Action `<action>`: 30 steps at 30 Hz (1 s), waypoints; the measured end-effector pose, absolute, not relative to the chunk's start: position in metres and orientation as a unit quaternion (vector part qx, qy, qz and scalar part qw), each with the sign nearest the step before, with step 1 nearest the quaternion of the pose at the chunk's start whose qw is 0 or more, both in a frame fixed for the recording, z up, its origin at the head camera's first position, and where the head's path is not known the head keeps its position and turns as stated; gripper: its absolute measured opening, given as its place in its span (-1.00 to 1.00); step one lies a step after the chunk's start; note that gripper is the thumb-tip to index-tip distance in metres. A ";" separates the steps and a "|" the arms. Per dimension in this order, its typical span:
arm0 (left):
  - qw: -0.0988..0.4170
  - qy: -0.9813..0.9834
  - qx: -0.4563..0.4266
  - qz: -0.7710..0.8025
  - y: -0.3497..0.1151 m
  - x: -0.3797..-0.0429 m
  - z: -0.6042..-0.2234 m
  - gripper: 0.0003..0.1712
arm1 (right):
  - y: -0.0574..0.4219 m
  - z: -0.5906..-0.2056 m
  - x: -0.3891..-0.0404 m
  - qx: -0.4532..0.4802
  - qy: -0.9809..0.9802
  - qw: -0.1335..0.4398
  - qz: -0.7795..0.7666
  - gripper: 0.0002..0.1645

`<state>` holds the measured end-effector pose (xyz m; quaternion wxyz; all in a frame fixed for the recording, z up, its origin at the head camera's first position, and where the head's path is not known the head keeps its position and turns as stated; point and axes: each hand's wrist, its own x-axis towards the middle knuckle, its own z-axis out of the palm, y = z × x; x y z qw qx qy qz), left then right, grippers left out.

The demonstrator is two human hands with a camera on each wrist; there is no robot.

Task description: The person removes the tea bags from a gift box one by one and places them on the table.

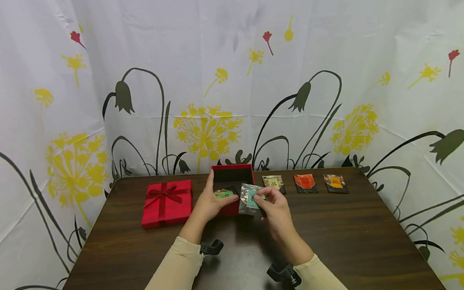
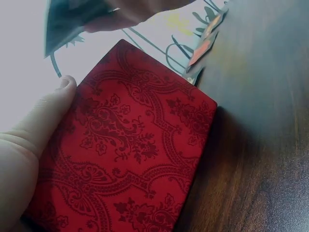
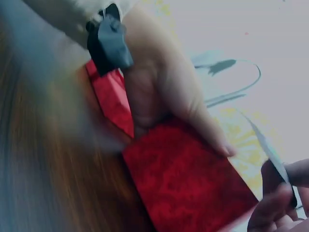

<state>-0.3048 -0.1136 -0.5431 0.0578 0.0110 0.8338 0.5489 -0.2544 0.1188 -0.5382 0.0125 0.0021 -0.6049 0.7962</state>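
Note:
A red gift box (image 1: 227, 212) with a dark inside and a patterned outer wall (image 2: 130, 140) stands open near the table's back edge. My left hand (image 1: 208, 204) holds it at the left side, thumb (image 2: 53, 108) over the near rim. Inside the box lies a packet with a green label (image 1: 225, 193). With thumb and fingers, my right hand (image 1: 279, 211) pinches a flat grey packet with a teal label (image 1: 247, 202), tilted above the box's right front corner. In the right wrist view that packet (image 3: 270, 152) shows edge-on.
To the left lies the red box lid (image 1: 152, 213) with a ribbon bow. Right of the box sit three flat packets in a row, with yellow-green (image 1: 273, 182), red (image 1: 305, 183) and orange (image 1: 335, 183) labels. A flower-printed curtain (image 1: 217, 51) hangs behind the table.

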 end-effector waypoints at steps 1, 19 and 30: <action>0.059 0.832 0.011 0.551 -0.114 -0.305 -0.543 0.56 | 0.123 -0.539 -0.254 -0.002 -0.611 0.022 0.791 -0.70; 0.078 0.827 0.009 0.557 -0.116 -0.304 -0.542 0.59 | 0.204 -0.591 -0.272 -0.078 -0.761 -0.027 0.644 -0.65; 0.074 0.829 0.019 0.555 -0.116 -0.307 -0.545 0.56 | 0.212 -0.598 -0.276 -0.051 -0.820 -0.047 0.568 -0.67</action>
